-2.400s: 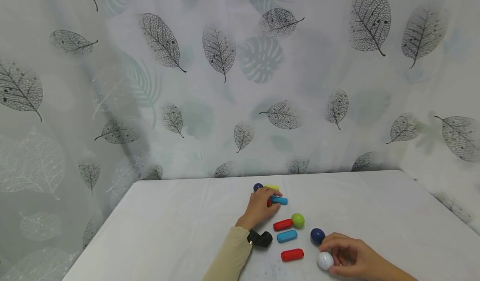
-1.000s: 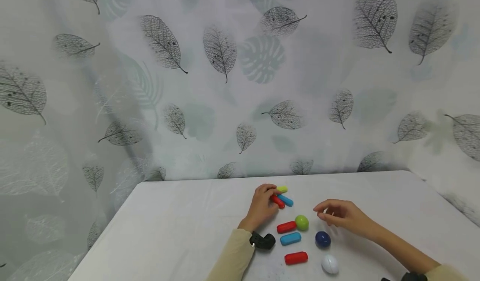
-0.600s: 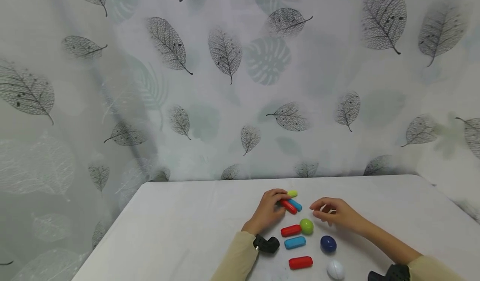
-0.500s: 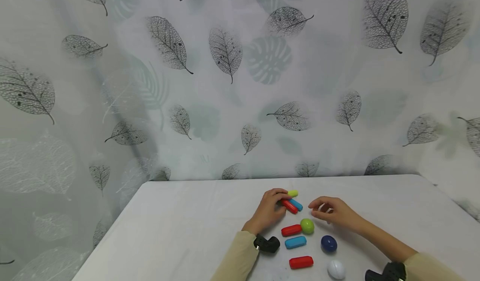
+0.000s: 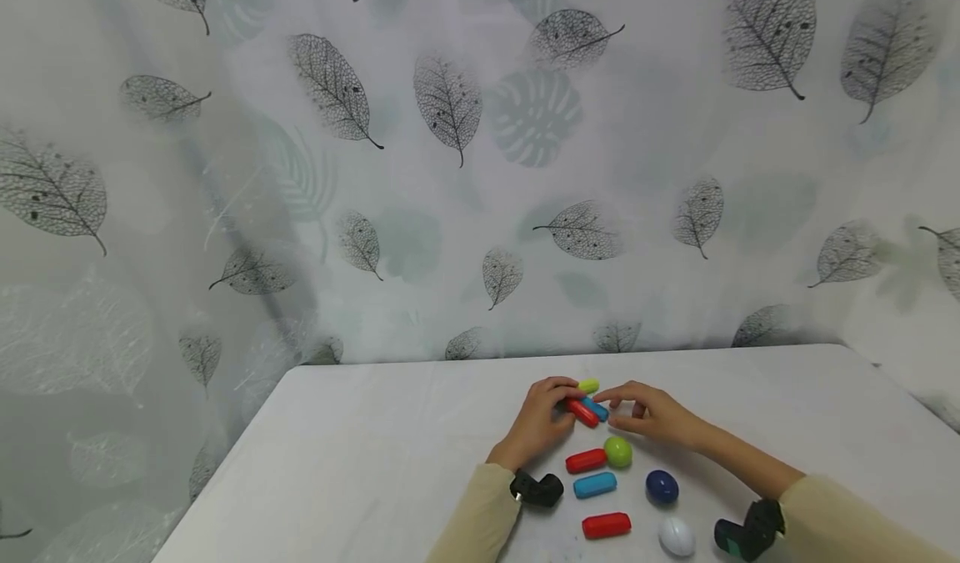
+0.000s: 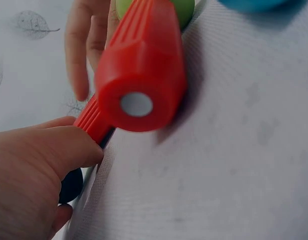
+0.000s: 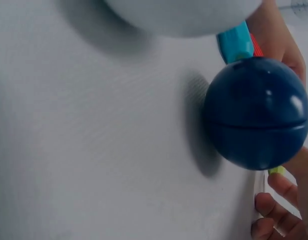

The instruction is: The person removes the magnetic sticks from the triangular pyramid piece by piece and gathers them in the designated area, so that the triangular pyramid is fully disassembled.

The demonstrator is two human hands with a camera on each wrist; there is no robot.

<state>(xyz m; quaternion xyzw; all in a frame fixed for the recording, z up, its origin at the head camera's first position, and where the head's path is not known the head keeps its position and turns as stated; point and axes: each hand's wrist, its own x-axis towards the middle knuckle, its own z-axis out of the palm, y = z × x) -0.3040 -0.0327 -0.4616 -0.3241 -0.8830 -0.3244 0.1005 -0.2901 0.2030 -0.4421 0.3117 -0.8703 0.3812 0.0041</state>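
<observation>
On the white table, my left hand (image 5: 538,419) holds a red magnetic rod (image 5: 583,413) between thumb and fingers. A dark ball (image 6: 71,186) shows beneath that hand in the left wrist view; the head view hides it. A light-blue rod (image 5: 596,409) lies alongside the held red one, and a yellow-green rod (image 5: 588,386) sits just behind. From the right comes my right hand (image 5: 654,414), index fingertip and thumb bent loosely around the blue rod's near end. Whether they touch it I cannot tell.
Nearer lie a red rod (image 5: 586,461) against a green ball (image 5: 618,452), a blue rod (image 5: 595,485) and another red rod (image 5: 607,525). A dark blue ball (image 5: 662,488) and a white ball (image 5: 677,537) rest to their right. A leaf-print curtain (image 5: 450,171) hangs behind.
My right hand let go of the white ball, rose away from it, then moved left to the far blue rod. My left hand stays at the far group, where the red and blue rods have turned.
</observation>
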